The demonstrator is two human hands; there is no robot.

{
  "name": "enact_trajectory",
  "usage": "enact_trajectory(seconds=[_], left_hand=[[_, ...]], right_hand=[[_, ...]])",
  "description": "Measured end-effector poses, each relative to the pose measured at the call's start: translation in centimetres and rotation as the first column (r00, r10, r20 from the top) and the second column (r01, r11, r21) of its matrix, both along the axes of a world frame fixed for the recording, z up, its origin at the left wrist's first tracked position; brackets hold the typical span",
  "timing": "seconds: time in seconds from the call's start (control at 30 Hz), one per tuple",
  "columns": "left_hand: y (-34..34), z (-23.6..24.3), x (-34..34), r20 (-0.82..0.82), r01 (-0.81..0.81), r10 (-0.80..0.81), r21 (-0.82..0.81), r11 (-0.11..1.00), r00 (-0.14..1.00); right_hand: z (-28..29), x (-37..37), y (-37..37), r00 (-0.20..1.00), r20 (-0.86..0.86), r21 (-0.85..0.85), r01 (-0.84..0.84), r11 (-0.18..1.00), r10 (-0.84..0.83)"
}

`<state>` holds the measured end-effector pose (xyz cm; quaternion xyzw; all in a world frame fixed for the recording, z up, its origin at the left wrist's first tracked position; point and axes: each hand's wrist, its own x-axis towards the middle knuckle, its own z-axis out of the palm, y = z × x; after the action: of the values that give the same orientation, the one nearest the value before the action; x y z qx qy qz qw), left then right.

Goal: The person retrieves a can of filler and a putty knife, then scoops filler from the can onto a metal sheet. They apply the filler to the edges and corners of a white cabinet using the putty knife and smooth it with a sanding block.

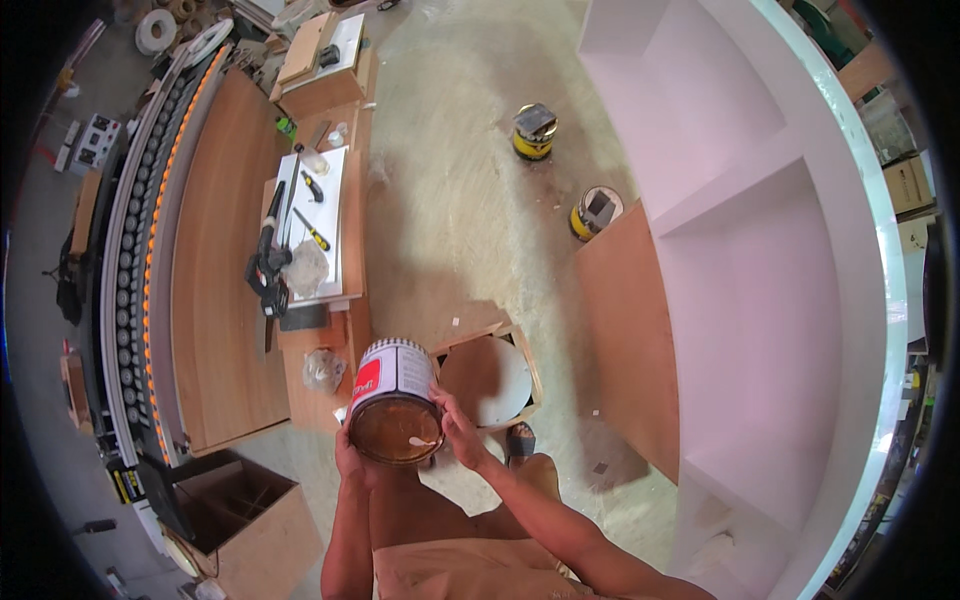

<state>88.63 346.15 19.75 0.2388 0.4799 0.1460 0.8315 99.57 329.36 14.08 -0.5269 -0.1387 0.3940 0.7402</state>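
Note:
Between my two hands is a large metal can (410, 372) with a white and red label, tipped so that one round end faces me. That end is brown, with a pale mark near its right side; I cannot tell whether it is the base or the top. My left hand (347, 455) wraps the can's lower left side. On the opposite side, the fingers of my right hand (460, 432) press against the wall near the rim. Just beyond the can stands a wooden-framed stool-like piece (500, 380) with a round pale top, partly hidden by the can.
To the left, a workbench (355, 250) carries a cordless power tool (268, 270), a yellow-handled screwdriver (312, 232) and plastic bags. A long roller machine (150, 250) lies farther left. White shelving (740, 200) fills the right, beside a brown panel (630, 330). Two yellow-black cans (533, 146) stand on the floor.

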Motion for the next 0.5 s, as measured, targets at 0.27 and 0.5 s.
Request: enact_trajectory(seconds=[0.27,0.5], left_hand=[[9.1,-7.5,22.5,0.109,0.26,-0.253,-0.049,0.964,0.961],[11.9,-18.7,37.0,0.016,0.385,-0.4,-0.311,0.869,0.917]], right_hand=[[-5.5,16.5,5.9,0.962,-0.004,-0.165,0.269,0.949,-0.273],[-13.4,29.4,9.9,0.73,-0.348,-0.378,0.465,0.8,-0.588]])
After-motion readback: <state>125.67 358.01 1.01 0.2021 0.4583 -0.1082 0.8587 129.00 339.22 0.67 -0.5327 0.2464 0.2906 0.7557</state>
